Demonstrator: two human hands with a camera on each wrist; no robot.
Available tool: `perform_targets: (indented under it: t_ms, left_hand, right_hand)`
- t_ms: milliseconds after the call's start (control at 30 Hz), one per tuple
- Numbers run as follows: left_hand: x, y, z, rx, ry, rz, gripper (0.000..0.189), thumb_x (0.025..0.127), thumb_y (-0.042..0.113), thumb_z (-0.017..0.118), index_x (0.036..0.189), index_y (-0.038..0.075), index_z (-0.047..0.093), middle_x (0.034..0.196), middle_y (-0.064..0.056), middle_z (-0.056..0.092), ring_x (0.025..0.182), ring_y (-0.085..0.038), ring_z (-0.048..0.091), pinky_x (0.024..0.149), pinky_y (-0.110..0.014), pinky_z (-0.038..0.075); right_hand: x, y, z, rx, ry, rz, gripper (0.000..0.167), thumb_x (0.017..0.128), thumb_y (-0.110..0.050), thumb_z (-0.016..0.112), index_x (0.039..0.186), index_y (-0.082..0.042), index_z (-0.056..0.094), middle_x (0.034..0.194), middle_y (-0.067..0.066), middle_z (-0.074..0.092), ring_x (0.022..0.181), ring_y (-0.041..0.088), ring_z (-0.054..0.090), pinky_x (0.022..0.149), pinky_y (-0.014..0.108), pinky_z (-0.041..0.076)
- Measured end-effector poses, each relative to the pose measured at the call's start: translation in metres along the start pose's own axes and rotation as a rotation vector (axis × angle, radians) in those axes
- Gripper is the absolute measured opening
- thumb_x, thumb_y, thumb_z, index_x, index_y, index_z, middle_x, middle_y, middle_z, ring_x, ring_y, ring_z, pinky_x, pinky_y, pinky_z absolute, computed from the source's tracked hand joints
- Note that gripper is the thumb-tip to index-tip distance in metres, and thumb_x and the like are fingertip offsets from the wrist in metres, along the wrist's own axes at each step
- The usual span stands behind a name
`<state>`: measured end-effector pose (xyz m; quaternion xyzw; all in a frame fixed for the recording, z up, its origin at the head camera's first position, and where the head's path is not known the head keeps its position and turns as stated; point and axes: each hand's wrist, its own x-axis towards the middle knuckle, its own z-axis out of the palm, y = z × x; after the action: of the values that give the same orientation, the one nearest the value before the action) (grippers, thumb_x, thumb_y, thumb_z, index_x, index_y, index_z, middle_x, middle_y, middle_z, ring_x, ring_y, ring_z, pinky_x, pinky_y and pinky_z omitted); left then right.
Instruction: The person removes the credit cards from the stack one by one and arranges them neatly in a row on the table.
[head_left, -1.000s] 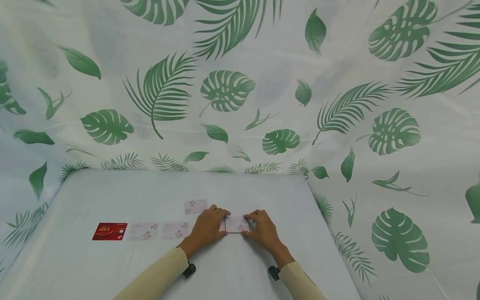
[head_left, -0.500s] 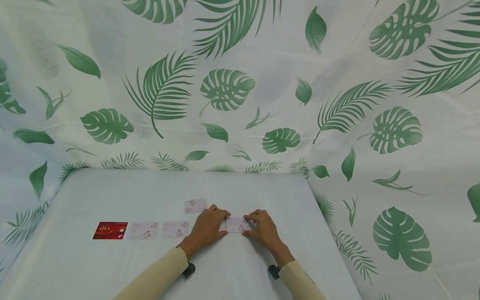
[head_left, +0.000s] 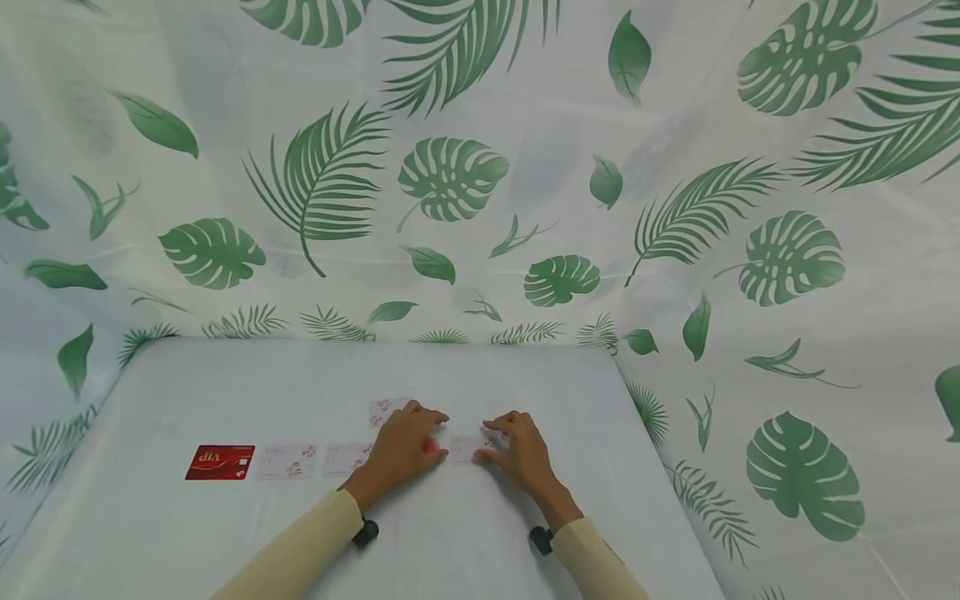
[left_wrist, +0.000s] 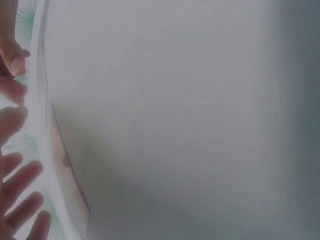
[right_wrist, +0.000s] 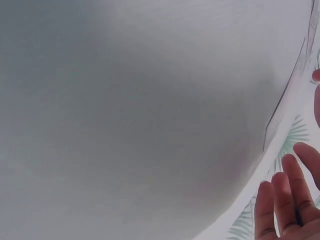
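Note:
In the head view a pale pink card [head_left: 465,450] with faint printing lies flat on the table. My right hand [head_left: 522,450] is at its right end, with thumb and fingers apart and overlapping that end. Just left of the card is my left hand [head_left: 405,446], its thumb and forefinger spread and gripping nothing. Between them shows a small red patch [head_left: 431,446]; whatever lies beneath that palm is mostly hidden. Loosely spread fingers [left_wrist: 22,180] of the left hand show in the left wrist view, and straight fingers [right_wrist: 295,195] of the right hand in the right wrist view.
A red VIP card [head_left: 220,462] lies at the left of a row, followed by two pale cards, one [head_left: 285,462] fully visible and the other [head_left: 347,459] partly covered by my left hand. Another pale card [head_left: 386,411] lies farther back. Leaf-print sheeting [head_left: 465,275] surrounds the white table [head_left: 225,383].
Both hands have let go of the pale card they held at its two ends. The left has drawn off leftward, the fingers have opened, and a red patch now shows by the left thumb.

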<state>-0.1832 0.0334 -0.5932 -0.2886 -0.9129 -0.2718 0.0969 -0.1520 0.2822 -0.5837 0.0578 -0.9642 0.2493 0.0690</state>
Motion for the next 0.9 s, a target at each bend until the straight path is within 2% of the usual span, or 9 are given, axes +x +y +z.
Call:
perform_targets:
  t_ms: [233, 367, 500, 667, 900]
  left_hand:
    - [-0.002, -0.016, -0.014, -0.015, 0.06, 0.015, 0.046, 0.081, 0.023, 0.09, 0.124, 0.013, 0.077, 0.112, -0.002, 0.079, 0.103, -0.021, 0.063, 0.088, -0.044, 0.056]
    - [-0.005, -0.024, -0.021, -0.011, 0.027, -0.029, 0.049, 0.084, 0.032, 0.09, 0.127, 0.013, 0.075, 0.116, -0.002, 0.079, 0.108, -0.021, 0.062, 0.092, -0.045, 0.054]
    - [-0.008, -0.034, -0.027, 0.037, -0.009, -0.067, 0.053, 0.084, 0.035, 0.091, 0.13, 0.016, 0.074, 0.122, 0.0, 0.078, 0.11, -0.02, 0.062, 0.092, -0.042, 0.054]
    - [-0.012, -0.045, -0.033, 0.091, -0.015, -0.09, 0.054, 0.084, 0.033, 0.091, 0.132, 0.018, 0.073, 0.125, 0.001, 0.078, 0.111, -0.019, 0.062, 0.093, -0.041, 0.055]
    - [-0.016, -0.055, -0.042, 0.104, -0.023, -0.132, 0.057, 0.084, 0.035, 0.091, 0.134, 0.017, 0.072, 0.125, -0.002, 0.078, 0.112, -0.02, 0.062, 0.094, -0.041, 0.056]
  right_hand:
    - [0.01, -0.009, 0.007, 0.046, 0.011, -0.032, 0.054, 0.074, -0.033, 0.098, 0.122, -0.016, 0.081, 0.11, 0.004, 0.073, 0.098, 0.017, 0.059, 0.081, 0.034, 0.052]
    - [0.016, -0.017, 0.01, 0.059, -0.007, -0.032, 0.055, 0.075, -0.036, 0.097, 0.124, -0.018, 0.08, 0.112, 0.006, 0.073, 0.099, 0.018, 0.06, 0.082, 0.034, 0.053]
    - [0.02, -0.024, 0.014, 0.088, -0.012, -0.039, 0.055, 0.076, -0.035, 0.097, 0.125, -0.018, 0.08, 0.112, 0.007, 0.073, 0.1, 0.019, 0.061, 0.084, 0.038, 0.055]
    - [0.025, -0.031, 0.02, 0.089, -0.034, -0.02, 0.055, 0.077, -0.036, 0.096, 0.127, -0.021, 0.079, 0.114, 0.004, 0.074, 0.103, 0.016, 0.061, 0.088, 0.037, 0.056]
    - [0.032, -0.042, 0.026, 0.108, -0.049, -0.026, 0.055, 0.078, -0.036, 0.096, 0.128, -0.021, 0.078, 0.116, 0.004, 0.074, 0.105, 0.018, 0.062, 0.09, 0.038, 0.057]
